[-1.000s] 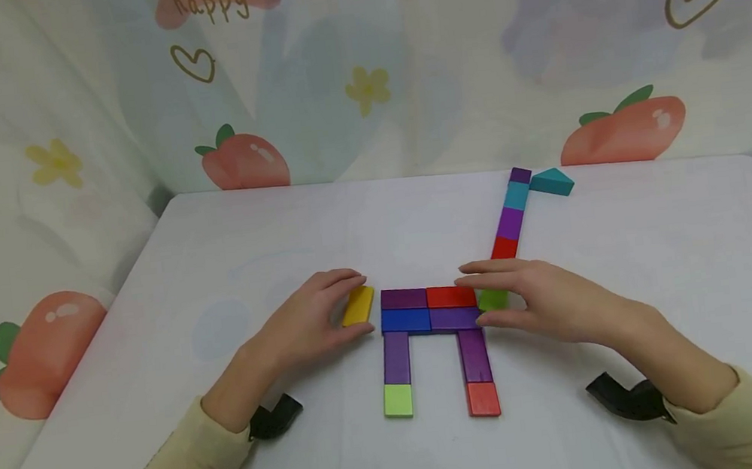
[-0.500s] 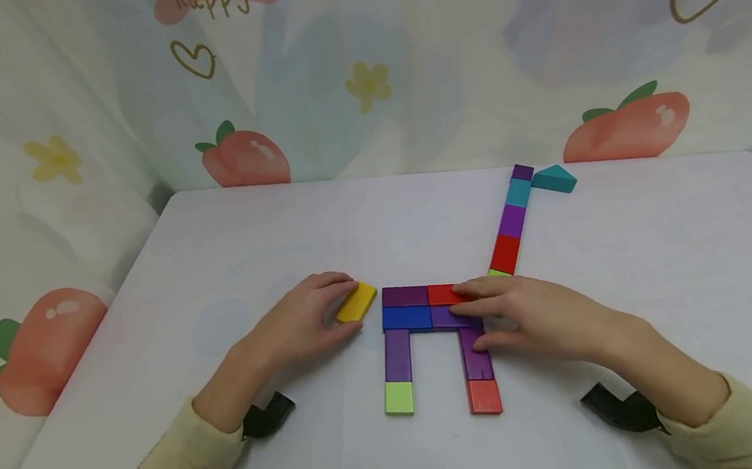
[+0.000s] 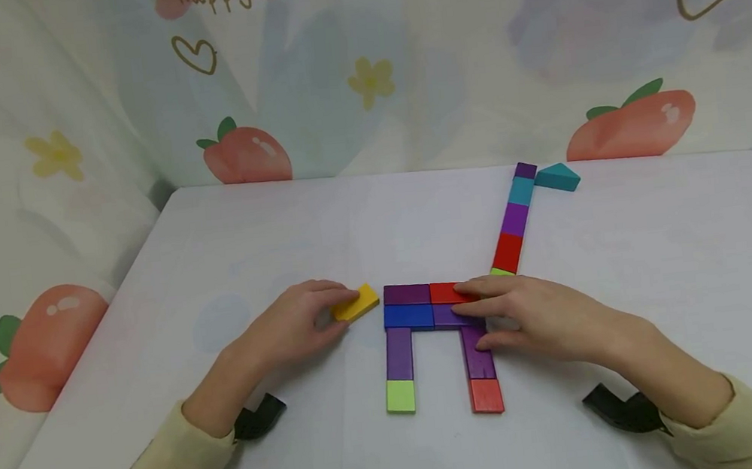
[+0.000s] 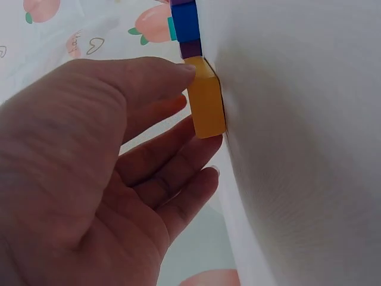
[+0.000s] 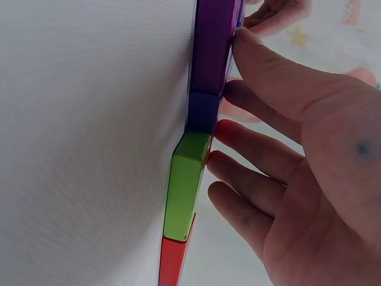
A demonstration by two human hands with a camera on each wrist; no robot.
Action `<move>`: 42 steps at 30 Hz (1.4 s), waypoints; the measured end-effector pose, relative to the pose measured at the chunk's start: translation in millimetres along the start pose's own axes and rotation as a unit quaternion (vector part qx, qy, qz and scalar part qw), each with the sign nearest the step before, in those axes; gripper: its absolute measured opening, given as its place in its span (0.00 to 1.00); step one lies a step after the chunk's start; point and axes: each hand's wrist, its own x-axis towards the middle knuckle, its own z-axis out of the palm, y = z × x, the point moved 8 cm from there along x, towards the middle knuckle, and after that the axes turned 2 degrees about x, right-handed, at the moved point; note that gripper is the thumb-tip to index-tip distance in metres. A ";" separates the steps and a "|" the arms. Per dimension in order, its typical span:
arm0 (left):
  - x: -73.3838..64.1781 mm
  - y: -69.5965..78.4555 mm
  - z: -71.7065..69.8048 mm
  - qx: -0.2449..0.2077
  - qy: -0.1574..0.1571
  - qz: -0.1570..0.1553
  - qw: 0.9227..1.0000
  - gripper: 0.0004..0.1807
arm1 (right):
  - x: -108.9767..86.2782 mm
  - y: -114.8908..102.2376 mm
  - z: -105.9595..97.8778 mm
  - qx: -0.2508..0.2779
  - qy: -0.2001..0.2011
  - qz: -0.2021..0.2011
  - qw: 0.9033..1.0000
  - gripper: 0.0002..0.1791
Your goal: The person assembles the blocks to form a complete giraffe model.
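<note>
My left hand (image 3: 296, 321) holds a yellow block (image 3: 358, 304) between thumb and fingers, beside the left end of a flat block figure. In the left wrist view the thumb lies against the yellow block (image 4: 207, 107), which sits on the cloth. The figure's body has a dark purple block (image 3: 406, 294), a blue block (image 3: 408, 315), a red block (image 3: 443, 292) and a purple block (image 3: 447, 316). Across its right end rests my right hand (image 3: 550, 316), fingertips on the blocks and thumb at a purple leg block (image 3: 478, 364). That hand mostly hides a green block (image 5: 186, 193) from the head view.
A slanted row with a red block (image 3: 508, 252) runs to the back right, where a teal triangular block (image 3: 559, 177) lies beside its top. Leg ends are a light green block (image 3: 401, 397) and a red block (image 3: 486, 395). A patterned cloth (image 3: 305, 60) hangs behind the white table.
The left hand has drawn back slightly leftward, and the yellow block has turned to a flatter slant. My right hand moved down from beside the green block onto the body's right end, then stayed.
</note>
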 end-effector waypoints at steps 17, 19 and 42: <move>-4.2 3.0 3.0 -0.011 -0.006 0.014 1.000 0.21 | 0.4 -0.8 0.7 0.004 -0.002 0.006 1.000 0.30; -4.3 3.5 3.3 -0.013 -0.008 0.014 1.000 0.21 | 0.7 -0.5 1.0 0.003 -0.003 0.008 1.000 0.30; -3.5 7.5 4.3 -0.018 -0.007 0.034 0.999 0.22 | -0.1 1.5 4.5 0.008 -0.010 0.016 1.000 0.30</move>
